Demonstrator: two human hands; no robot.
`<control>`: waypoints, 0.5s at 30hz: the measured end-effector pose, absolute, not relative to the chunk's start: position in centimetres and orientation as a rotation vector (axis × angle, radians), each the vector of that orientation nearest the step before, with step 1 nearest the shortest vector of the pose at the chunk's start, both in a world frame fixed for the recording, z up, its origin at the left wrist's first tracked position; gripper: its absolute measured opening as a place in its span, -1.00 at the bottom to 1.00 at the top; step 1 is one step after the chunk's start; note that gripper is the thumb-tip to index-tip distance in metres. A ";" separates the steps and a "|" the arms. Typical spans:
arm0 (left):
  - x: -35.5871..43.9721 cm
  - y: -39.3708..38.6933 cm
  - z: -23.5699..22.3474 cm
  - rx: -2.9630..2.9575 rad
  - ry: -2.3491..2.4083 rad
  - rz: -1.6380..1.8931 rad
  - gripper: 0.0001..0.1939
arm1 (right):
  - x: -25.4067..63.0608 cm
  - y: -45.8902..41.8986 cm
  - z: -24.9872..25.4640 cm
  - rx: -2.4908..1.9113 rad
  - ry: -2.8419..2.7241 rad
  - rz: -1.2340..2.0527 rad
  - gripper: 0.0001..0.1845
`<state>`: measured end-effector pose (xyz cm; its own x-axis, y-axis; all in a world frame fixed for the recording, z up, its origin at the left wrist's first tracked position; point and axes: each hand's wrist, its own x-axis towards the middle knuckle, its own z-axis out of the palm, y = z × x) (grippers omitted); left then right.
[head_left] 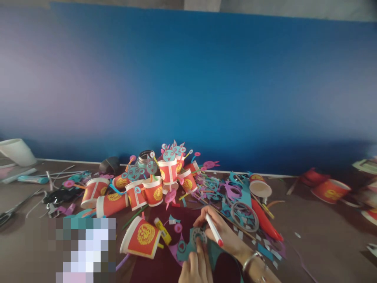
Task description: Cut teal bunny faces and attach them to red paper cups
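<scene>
At the near edge of a cluttered craft table [324, 243], the left hand [196, 267] presses its fingers flat on a teal paper cutout [197, 237], pinning it to a maroon sheet [153, 267] without clasping it. The right hand [224, 232] is clenched around a white marker with a red cap [214, 230], its working end touching the cutout's upper edge. The cutout looks feather-light, thin and easily torn; it is probably best held flat or pinched at its rim. Beyond lie a tipped red paper cup [143, 237], paper scraps [232, 192], then decorated cups with paper animal faces [167, 171], before a blue backdrop [206, 78].
</scene>
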<state>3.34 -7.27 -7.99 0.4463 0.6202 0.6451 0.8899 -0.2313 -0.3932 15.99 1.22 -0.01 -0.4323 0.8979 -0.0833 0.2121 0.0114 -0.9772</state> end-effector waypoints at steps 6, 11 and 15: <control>3.7 -7.0 -7.5 -2.025 -1.267 -0.481 -0.70 | 15.9 1.2 0.1 -1.173 -1.722 1.447 -0.67; 2.7 -6.5 -7.1 -2.098 -1.201 -0.436 -0.66 | 16.1 1.2 0.1 -1.161 -1.739 1.448 -0.68; 1.8 -5.9 -7.0 -2.150 -1.090 -0.482 -0.67 | 16.2 1.2 0.1 -1.147 -1.742 1.447 -0.69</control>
